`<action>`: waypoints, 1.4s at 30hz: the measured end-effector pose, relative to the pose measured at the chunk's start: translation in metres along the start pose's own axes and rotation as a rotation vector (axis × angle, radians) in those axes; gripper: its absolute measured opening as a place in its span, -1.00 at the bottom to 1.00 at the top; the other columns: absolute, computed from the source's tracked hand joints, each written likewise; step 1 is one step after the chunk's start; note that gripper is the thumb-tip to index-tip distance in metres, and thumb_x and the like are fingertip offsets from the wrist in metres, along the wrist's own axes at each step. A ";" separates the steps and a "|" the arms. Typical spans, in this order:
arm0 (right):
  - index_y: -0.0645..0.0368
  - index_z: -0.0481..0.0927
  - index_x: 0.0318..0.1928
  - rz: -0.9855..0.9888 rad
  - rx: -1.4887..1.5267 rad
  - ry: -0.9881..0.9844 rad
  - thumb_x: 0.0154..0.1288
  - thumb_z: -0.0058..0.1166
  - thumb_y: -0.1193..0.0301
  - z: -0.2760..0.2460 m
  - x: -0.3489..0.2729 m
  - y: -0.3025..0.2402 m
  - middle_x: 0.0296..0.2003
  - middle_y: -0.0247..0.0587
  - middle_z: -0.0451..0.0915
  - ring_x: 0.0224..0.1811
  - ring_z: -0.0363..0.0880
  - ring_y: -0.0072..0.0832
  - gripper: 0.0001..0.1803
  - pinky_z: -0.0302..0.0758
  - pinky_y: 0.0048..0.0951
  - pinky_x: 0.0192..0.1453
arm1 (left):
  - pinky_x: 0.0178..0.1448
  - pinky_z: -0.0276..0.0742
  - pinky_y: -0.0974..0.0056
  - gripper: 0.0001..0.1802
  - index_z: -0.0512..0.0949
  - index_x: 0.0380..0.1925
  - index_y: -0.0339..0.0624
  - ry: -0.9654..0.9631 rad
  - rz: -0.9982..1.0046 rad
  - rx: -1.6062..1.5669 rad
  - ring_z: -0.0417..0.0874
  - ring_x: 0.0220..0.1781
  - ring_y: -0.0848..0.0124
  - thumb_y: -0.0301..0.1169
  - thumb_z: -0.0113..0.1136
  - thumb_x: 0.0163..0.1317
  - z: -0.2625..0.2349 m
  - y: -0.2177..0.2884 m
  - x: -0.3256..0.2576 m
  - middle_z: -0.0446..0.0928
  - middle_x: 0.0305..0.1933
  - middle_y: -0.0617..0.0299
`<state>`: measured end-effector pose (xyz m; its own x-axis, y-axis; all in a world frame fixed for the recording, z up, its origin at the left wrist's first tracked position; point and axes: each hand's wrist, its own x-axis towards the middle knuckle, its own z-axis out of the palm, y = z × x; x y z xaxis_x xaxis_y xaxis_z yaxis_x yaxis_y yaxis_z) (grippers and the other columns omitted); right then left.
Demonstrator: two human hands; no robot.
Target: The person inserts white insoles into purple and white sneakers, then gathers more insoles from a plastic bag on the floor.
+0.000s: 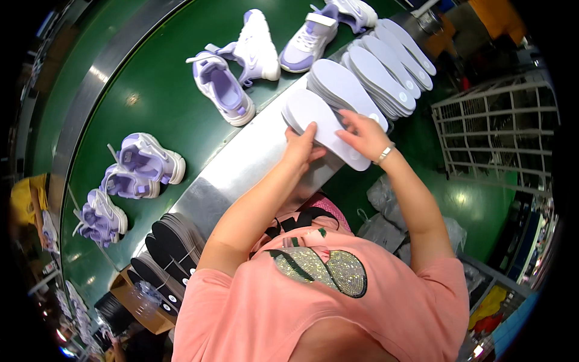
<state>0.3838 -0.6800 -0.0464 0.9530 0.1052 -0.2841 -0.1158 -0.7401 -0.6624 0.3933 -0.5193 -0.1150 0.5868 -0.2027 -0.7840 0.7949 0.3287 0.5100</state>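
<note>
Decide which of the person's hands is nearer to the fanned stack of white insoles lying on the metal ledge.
Right. The right hand lies just below the fanned stack of white insoles, almost touching it, gripping a loose pair of insoles. The left hand holds that pair farther away.

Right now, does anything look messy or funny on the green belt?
Yes. One purple shoe lies tipped on its side with its opening showing, while the neighbouring shoe stands on its sole. The white insoles are neatly stacked.

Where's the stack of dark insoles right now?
In the head view, the stack of dark insoles lies lower left, fanned at the near end of the metal ledge, beside a cardboard box.
</note>
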 end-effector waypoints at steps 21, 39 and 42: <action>-0.10 0.37 0.02 -0.441 -0.980 -0.023 0.13 -0.15 0.37 0.104 0.217 -0.087 0.23 -0.09 0.03 0.29 -0.09 -0.06 -0.62 0.00 0.20 0.13 | -0.19 0.41 0.12 -0.70 0.42 -0.26 -0.13 0.552 0.915 1.519 0.44 -0.10 0.17 -0.45 0.12 -0.10 -0.125 0.105 -0.011 0.40 -0.11 0.21; 0.13 0.41 -0.29 -0.594 -0.297 -0.284 -0.14 0.12 0.50 0.059 0.030 -0.059 0.12 -0.05 0.23 -0.06 0.39 -0.10 -0.69 0.36 -0.28 -0.07 | -0.42 0.41 0.17 -0.76 0.42 -0.34 -0.15 0.120 0.905 1.153 0.50 -0.48 0.19 -0.41 0.12 -0.08 -0.136 -0.003 -0.123 0.41 -0.38 0.15; 0.16 0.40 -0.19 -0.640 -0.335 -0.034 -0.10 0.03 0.55 0.037 0.017 -0.040 0.05 -0.04 0.31 -0.05 0.37 -0.11 -0.65 0.33 -0.29 -0.02 | -0.36 0.40 0.21 -0.70 0.40 -0.34 -0.23 0.372 0.938 0.868 0.47 -0.46 0.25 -0.37 0.20 -0.08 -0.148 -0.004 -0.133 0.39 -0.37 0.12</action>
<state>0.3942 -0.6234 -0.0504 0.7955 0.6026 0.0633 0.5590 -0.6897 -0.4602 0.2894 -0.3572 -0.0654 0.9965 0.0838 0.0079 0.0365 -0.5149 0.8565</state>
